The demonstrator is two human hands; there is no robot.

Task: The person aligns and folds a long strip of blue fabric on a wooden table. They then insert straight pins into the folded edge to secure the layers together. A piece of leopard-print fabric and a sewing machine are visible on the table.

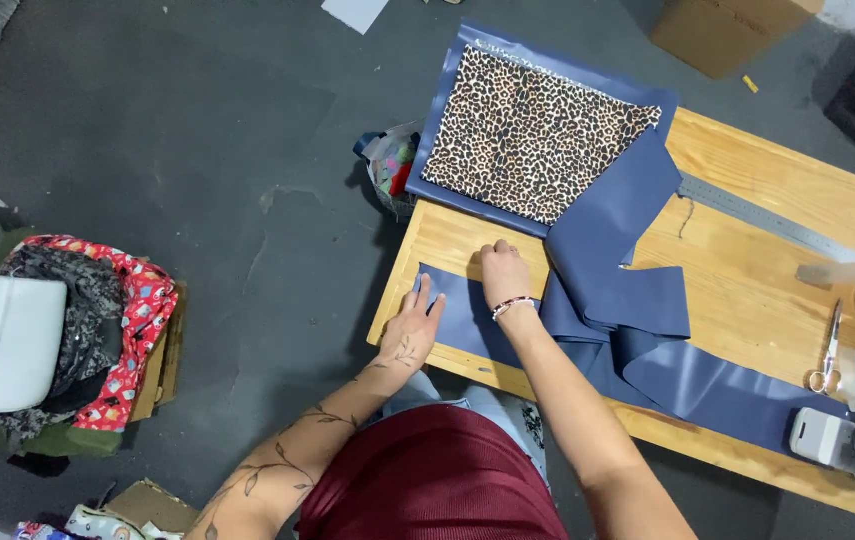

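A wooden surface [748,290] is seen from above, set on a dark grey floor [198,150]. On the surface a long navy strip [648,350] is laid. Its long axis runs along the near edge of the surface, from the left end toward the sewing machine [848,445] at the right. In the middle the strip is folded and turned up toward a leopard panel [538,130], which is placed on a navy backing at the far left corner and hangs partly over the edge.

The left end of the strip is pressed down by both hands. The left hand [413,325] is laid flat on it, fingers spread wide, and nothing is gripped. The right hand [503,275] is curled, with its fingertips at the far edge of the strip; whether the edge is pinched cannot be told.

A metal ruler [758,215] is placed diagonally farther back. Scissors [830,360] are lying near the machine. On the floor at the left, a pile of cloth [98,330] is seen.
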